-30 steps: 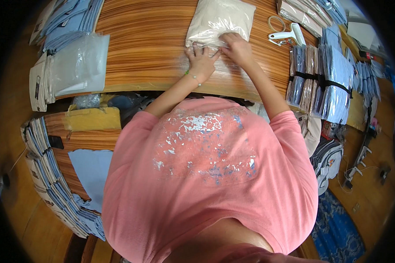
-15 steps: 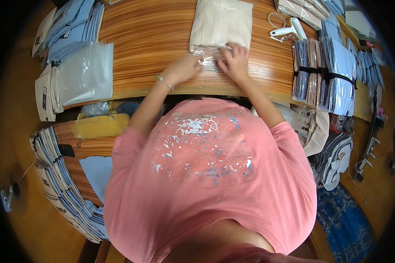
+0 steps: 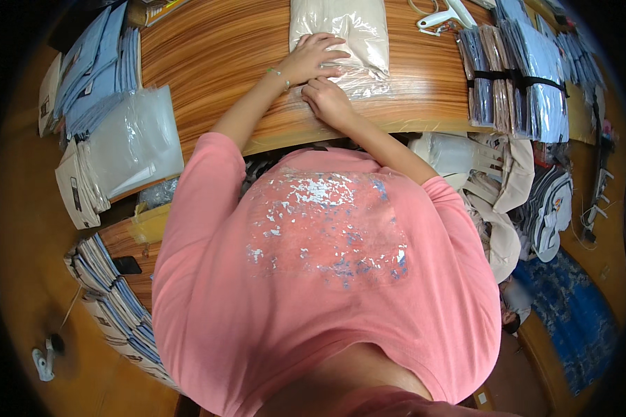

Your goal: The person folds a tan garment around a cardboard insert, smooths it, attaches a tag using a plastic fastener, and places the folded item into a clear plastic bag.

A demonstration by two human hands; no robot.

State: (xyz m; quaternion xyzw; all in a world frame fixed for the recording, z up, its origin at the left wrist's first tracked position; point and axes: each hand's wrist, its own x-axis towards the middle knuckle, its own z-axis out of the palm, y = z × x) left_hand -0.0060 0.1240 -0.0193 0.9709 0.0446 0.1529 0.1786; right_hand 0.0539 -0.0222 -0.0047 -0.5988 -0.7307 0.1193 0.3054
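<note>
A clear plastic bag with a folded beige garment inside lies on the wooden table in front of me. My left hand, with a thin bracelet at the wrist, lies flat on the bag's near left part, fingers spread. My right hand is curled at the bag's near edge, fingers closed on the loose plastic flap there. Both forearms reach out over my pink shirt.
A white-handled tool lies beyond the bag to the right. Strapped bundles of packed garments stand at right. Empty clear bags and blue packed garments lie at left. More stacks and loose clothes sit below the table edge.
My left hand has slid from the bag's near edge up onto the bag and spread flat. My right hand stays curled at the near edge.
</note>
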